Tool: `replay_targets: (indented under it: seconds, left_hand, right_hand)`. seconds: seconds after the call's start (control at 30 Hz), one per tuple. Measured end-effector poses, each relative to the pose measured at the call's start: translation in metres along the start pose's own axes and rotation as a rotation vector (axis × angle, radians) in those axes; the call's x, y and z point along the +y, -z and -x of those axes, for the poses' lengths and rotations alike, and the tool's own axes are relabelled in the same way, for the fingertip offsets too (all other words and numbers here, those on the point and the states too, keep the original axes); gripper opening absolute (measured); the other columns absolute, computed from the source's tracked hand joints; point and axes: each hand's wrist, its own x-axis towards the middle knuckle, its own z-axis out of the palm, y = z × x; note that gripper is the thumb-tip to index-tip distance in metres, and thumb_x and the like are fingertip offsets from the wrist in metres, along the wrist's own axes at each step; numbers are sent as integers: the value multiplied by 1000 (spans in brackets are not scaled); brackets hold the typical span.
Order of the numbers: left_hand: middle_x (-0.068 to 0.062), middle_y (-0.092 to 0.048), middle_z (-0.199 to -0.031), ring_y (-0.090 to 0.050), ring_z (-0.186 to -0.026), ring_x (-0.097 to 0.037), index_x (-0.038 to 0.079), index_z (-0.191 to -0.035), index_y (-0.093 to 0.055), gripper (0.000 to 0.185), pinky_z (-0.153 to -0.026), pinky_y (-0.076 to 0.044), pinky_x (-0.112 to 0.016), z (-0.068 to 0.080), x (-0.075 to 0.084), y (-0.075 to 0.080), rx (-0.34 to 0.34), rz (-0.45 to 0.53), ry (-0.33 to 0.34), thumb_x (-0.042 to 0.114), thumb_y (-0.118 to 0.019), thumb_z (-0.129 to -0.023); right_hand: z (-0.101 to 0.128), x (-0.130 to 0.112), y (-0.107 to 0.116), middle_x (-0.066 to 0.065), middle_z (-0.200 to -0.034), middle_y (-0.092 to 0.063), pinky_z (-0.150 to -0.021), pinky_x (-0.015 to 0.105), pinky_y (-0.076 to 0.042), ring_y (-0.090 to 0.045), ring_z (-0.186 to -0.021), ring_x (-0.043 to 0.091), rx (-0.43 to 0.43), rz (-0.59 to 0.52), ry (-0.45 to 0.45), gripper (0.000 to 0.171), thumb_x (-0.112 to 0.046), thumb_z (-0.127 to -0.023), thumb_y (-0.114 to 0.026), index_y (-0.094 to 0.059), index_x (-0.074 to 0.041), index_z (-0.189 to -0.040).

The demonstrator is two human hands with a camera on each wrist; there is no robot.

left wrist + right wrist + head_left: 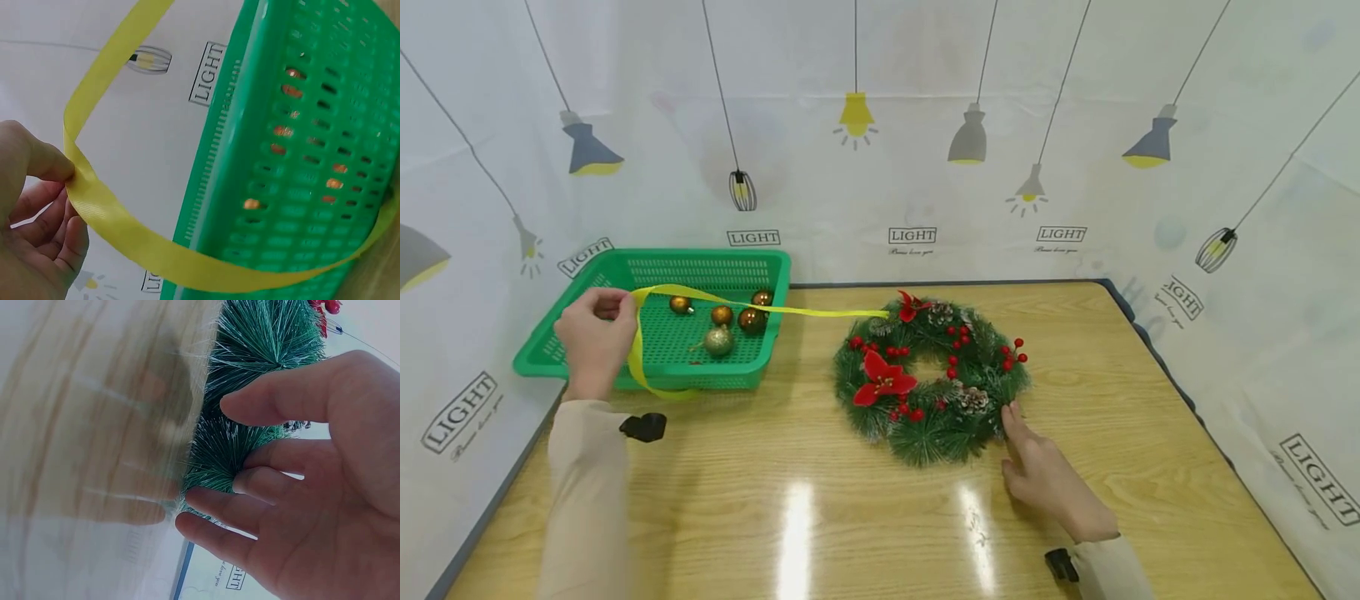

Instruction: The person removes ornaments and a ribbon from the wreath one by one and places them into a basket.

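Observation:
My left hand [597,337] pinches a yellow ribbon [707,297] between thumb and fingertips, raised over the near left corner of the basket. One length of ribbon stretches across to the top left of the wreath [861,425]; a loose end loops down in front of the basket, as the left wrist view also shows. The green wreath lies flat on the table, dressed with red flowers [883,379], red berries and pinecones. At its lower right edge rests my right hand [1048,475], fingers extended against the green needles [219,456], thumb apart.
A green plastic basket [781,275] stands at the back left with several baubles inside, among them a gold glitter bauble [718,341]. The wooden table [722,500] meets a printed cloth backdrop [820,200] behind and at both sides.

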Motion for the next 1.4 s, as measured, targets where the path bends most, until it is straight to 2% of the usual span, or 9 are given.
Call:
replay_targets:
  seconds: [0.1, 0.2, 0.43, 0.6, 0.73, 0.83, 0.93, 1.13, 1.4]
  left_hand:
    - [26, -49, -70, -48, -65, 7, 1, -101, -73, 27, -61, -40, -9, -8, 0, 6, 23, 3, 31, 22, -57, -96]
    - [24, -50, -70, -48, -65, 5, 9, -94, -70, 19, -60, -40, -7, -18, 5, 13, 26, 11, 67, 23, -57, -96]
    - [33, -44, -66, -46, -64, 8, 5, -99, -70, 24, -59, -39, -4, -36, 17, 24, 66, -3, 50, 24, -55, -97]
    - [34, -46, -65, -47, -63, 10, 25, -86, -64, 13, -61, -40, -4, -49, 27, 37, 120, 28, 52, 26, -57, -96]
    - [33, -45, -69, -45, -65, 13, 38, -80, -54, 20, -64, -39, -3, -60, 34, 51, 185, 20, 68, 27, -56, -97]
    - [30, -43, -75, -43, -69, 13, 42, -82, -50, 20, -69, -39, -3, -65, 40, 59, 207, -18, 100, 31, -53, -99]
    - [29, -42, -79, -42, -72, 12, 43, -85, -50, 18, -72, -39, -4, -69, 47, 61, 203, -21, 111, 34, -52, -101]
    - [28, -47, -76, -46, -70, 11, 40, -83, -54, 19, -69, -40, -4, -75, 61, 53, 165, 28, 71, 31, -55, -98]
    - [28, -46, -77, -45, -72, 11, 38, -88, -56, 13, -68, -39, -2, -78, 80, 54, 126, -16, 63, 32, -53, -100]
  right_hand:
    - [1, 1, 0, 34, -163, -5, -36, 21, -39, -30, -37, 1, -2, -11, -10, 78, 5, -92, -57, -15, 10, -157]
    - [1, 2, 0, 34, -163, -4, -36, 22, -40, -30, -38, 0, 1, -20, -9, 78, 5, -92, -57, -14, 9, -158]
    - [0, 3, -4, 35, -162, -6, -40, 22, -43, -30, -39, -1, 10, -23, 4, 79, 6, -91, -58, -15, 11, -157]
    - [-1, 1, -4, 35, -162, -5, -41, 22, -44, -31, -38, 0, 0, -28, -7, 79, 6, -91, -58, -15, 11, -157]
    - [-2, 0, -4, 35, -163, -5, -44, 22, -44, -31, -38, 1, -3, -26, -6, 78, 6, -92, -57, -15, 10, -157]
    - [-3, -1, -3, 36, -162, -6, -46, 21, -45, -30, -39, -1, 10, -16, 11, 78, 6, -91, -58, -16, 12, -156]
    - [-3, -1, -2, 36, -162, -6, -45, 21, -46, -29, -39, -1, 19, -18, 10, 78, 7, -90, -58, -16, 12, -156]
    - [-2, 0, -1, 37, -161, -7, -44, 21, -44, -30, -38, -1, 27, -6, -1, 78, 7, -90, -58, -17, 12, -156]
    - [-1, 2, -3, 38, -160, -7, -47, 20, -45, -29, -38, -1, 41, -13, 17, 78, 8, -90, -59, -18, 13, -155]
